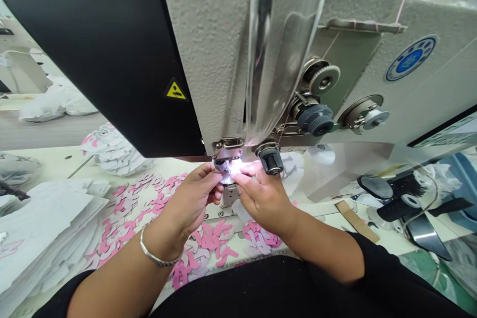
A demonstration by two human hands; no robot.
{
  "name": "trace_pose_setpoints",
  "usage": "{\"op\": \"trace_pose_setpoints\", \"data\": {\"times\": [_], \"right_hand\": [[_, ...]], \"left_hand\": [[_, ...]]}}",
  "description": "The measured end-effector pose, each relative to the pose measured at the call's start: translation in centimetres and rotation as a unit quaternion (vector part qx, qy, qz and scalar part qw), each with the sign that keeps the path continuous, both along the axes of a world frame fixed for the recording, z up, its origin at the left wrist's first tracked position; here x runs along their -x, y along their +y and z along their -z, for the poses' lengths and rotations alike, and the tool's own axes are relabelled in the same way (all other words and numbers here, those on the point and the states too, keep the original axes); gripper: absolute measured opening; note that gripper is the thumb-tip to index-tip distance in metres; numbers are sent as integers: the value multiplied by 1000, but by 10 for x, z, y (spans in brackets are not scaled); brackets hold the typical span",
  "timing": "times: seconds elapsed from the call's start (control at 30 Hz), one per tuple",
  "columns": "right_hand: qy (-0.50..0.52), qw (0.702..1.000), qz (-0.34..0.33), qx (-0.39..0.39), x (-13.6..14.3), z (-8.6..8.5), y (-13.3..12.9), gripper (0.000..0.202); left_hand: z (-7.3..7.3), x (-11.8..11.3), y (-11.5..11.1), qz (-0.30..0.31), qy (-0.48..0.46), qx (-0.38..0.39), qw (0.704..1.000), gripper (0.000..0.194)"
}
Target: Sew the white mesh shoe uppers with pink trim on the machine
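Where left hand [197,191] faces right hand [264,198], the workpiece [227,179] lies between.

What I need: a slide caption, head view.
Left hand and right hand at a lit sewing machine, pink cutouts scattered nearby.

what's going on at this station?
A person is working at a sewing machine, both hands under its lit head. The left hand pinches a small piece; the right hand has its fingertips close beside it, though glare hides its exact grip. Loose pink pieces lie scattered on the worktable, with a stack of white sheets to the left.
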State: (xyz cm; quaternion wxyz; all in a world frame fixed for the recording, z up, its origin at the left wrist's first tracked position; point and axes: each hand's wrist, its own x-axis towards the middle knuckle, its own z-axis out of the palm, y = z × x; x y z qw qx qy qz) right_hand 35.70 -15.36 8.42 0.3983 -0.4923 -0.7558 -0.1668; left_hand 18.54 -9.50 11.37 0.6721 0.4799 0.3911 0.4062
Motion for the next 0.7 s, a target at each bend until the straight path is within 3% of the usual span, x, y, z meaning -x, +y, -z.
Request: {"op": "trace_pose_setpoints", "data": {"times": [0.13, 0.27, 0.7], "right_hand": [[-67, 996, 51, 29, 14, -3, -16, 37], [-87, 994, 53, 28, 19, -6, -21, 39], [-37, 999, 26, 24, 10, -1, -13, 28]], "left_hand": [[2, 4, 22, 41, 28, -22, 999, 29], [5, 5, 38, 76, 26, -27, 996, 42], [8, 5, 25, 61, 11, -31, 998, 43]]}}
